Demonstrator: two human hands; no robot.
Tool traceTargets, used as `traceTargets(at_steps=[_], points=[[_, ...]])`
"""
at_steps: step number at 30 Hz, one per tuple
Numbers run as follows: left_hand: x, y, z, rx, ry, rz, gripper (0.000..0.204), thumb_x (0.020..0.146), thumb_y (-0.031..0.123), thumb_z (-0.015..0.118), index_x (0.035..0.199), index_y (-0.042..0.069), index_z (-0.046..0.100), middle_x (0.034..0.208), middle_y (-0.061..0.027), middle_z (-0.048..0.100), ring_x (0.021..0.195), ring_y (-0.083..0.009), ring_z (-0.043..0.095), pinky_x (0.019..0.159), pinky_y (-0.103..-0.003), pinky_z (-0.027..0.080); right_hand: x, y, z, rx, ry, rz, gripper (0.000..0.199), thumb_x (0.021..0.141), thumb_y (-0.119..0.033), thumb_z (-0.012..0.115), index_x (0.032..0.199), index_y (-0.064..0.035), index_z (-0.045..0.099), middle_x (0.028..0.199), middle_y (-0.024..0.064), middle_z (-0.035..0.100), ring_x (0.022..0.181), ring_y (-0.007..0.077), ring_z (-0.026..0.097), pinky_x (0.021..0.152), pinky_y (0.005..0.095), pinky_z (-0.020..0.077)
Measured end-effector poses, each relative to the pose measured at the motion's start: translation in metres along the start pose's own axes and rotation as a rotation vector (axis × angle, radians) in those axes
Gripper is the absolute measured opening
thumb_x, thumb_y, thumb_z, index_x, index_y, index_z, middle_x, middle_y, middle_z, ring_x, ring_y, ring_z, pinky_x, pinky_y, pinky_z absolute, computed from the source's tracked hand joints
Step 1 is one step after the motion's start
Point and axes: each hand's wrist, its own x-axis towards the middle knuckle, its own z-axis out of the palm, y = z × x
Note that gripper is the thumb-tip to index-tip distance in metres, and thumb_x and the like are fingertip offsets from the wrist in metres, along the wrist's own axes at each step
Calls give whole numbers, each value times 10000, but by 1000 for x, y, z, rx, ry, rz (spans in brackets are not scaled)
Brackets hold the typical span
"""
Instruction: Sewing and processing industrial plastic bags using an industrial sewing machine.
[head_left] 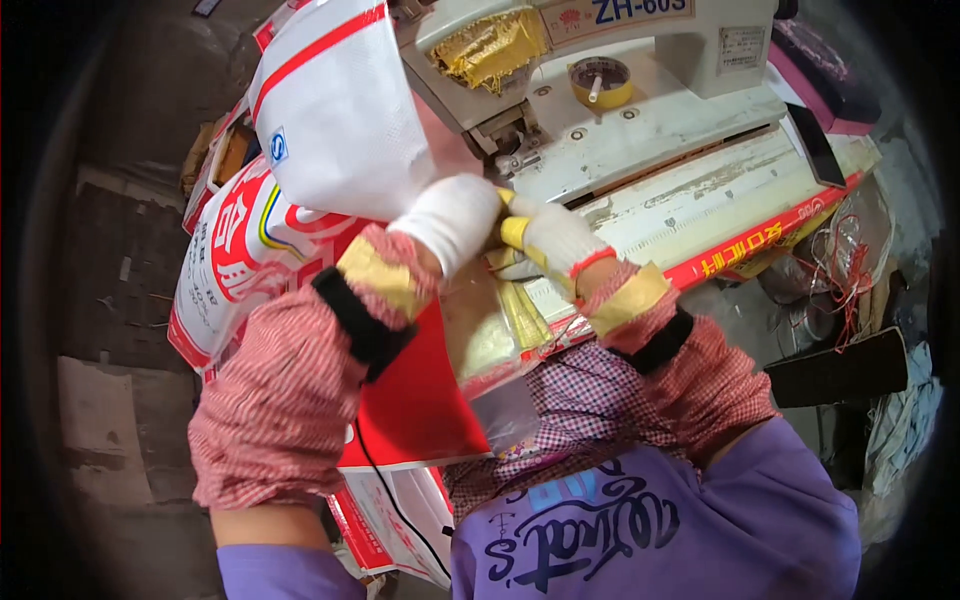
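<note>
My two gloved hands meet in front of a sewing machine [690, 45], close to its needle end. My left hand [450, 215], in a white glove, is rounded and closed by the lower edge of a white woven sack [340, 125] with a red stripe; its fingertips are hidden. Beside it, my right hand [550, 240] has its yellow-coated fingers curled together towards the left hand. Whatever sits between the fingers cannot be made out. Below my left hand hangs a red sack panel [410, 400], partly covered by my forearm.
More red-and-white sacks [230, 265] lie at the left. A yellow tape roll [603, 82] rests on the machine bed, with a dark phone-like slab [815, 145] at its right end. Red-and-yellow printed strip [740, 250] lines the front edge. Plastic scraps and red threads [855, 260] hang at the right.
</note>
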Motion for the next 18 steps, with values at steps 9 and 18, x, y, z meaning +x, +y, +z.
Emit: traceTargets(at_steps=[9, 18], points=[[-72, -81, 38, 269, 80, -82, 160, 755, 57, 467, 837, 68, 603, 837, -150, 587, 819, -301, 565, 728, -347, 452, -15, 3, 32, -1069, 182, -379, 547, 803, -186, 543, 1305, -73, 361, 1073, 138, 585, 908, 259, 587, 787, 358, 472], [-261, -9, -150, 516, -19, -140, 23, 636, 119, 571, 658, 117, 564, 629, -79, 555, 592, -258, 561, 540, -367, 435, 43, 2, 75, -1767, 129, -519, 233, 768, -134, 533, 985, -111, 611, 1004, 169, 593, 911, 316, 589, 773, 387, 477]])
